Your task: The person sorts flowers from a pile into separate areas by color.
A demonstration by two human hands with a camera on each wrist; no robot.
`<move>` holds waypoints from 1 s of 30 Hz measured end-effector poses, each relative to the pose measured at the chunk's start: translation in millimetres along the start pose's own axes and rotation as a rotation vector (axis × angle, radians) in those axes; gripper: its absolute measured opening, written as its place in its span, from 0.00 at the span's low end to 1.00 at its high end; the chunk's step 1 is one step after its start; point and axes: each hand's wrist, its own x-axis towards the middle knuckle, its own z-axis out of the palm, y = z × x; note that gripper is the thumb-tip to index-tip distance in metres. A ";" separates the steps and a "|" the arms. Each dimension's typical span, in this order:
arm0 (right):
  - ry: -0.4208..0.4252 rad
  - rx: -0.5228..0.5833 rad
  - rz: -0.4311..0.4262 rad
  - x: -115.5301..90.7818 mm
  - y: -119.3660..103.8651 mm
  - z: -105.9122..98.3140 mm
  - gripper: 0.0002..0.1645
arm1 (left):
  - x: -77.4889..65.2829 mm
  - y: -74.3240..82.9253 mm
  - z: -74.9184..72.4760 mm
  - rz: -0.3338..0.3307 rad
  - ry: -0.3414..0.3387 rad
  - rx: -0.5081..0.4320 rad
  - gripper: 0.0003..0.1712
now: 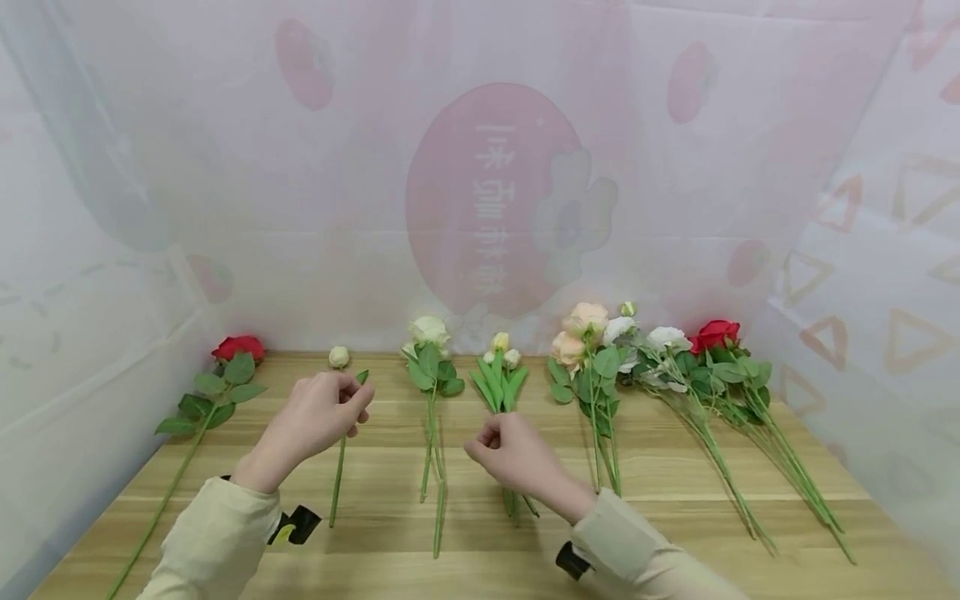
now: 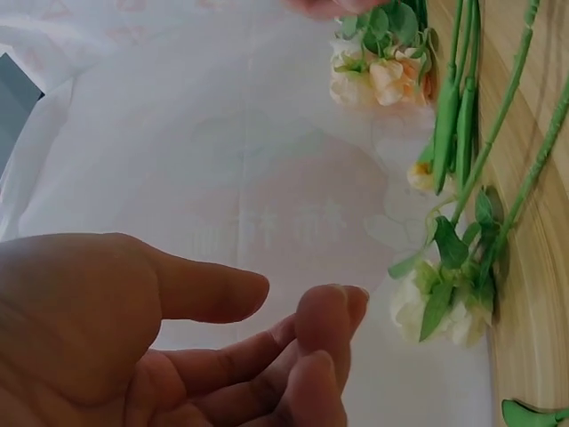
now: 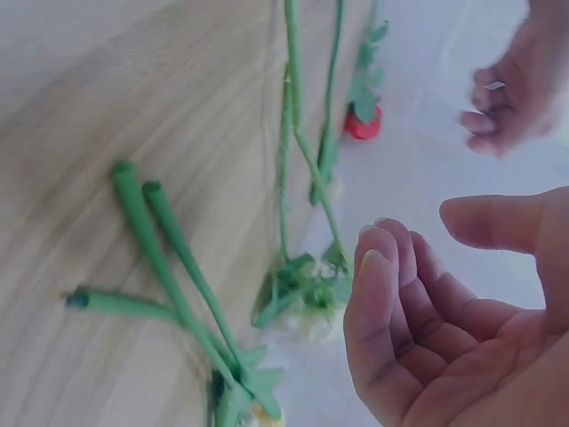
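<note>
My left hand point(image 1: 315, 417) is raised over the single cream tulip point(image 1: 339, 358) and hides part of its stem. In the left wrist view, a gap shows between its thumb point(image 2: 218, 289) and loosely bent fingers, with nothing held. My right hand point(image 1: 521, 458) hovers over the bunch of yellow and white tulips point(image 1: 499, 375), covering the middle of their stems. The right wrist view shows its fingers point(image 3: 378, 285) gently curved, apart from the thumb and holding nothing. Between the hands lie white roses point(image 1: 429, 333) with long green stems.
A red rose point(image 1: 238, 347) lies at the left end of the wooden table point(image 1: 360, 575). To the right lie peach roses point(image 1: 585, 321), white flowers point(image 1: 667, 339) and another red rose point(image 1: 716, 333). A printed cloth point(image 1: 337, 208) hangs behind, with cloth at both sides.
</note>
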 end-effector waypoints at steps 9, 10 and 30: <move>0.079 -0.011 -0.018 -32.5 13.1 -21.5 0.10 | 12.6 -27.3 2.2 -0.040 -0.094 0.053 0.24; 0.083 -0.012 -0.015 -35.4 14.2 -22.1 0.10 | 13.8 -31.0 2.6 -0.052 -0.099 0.061 0.25; 0.042 0.112 0.030 -46.0 15.3 -26.6 0.09 | 25.0 -81.8 25.0 -0.280 -0.247 0.113 0.27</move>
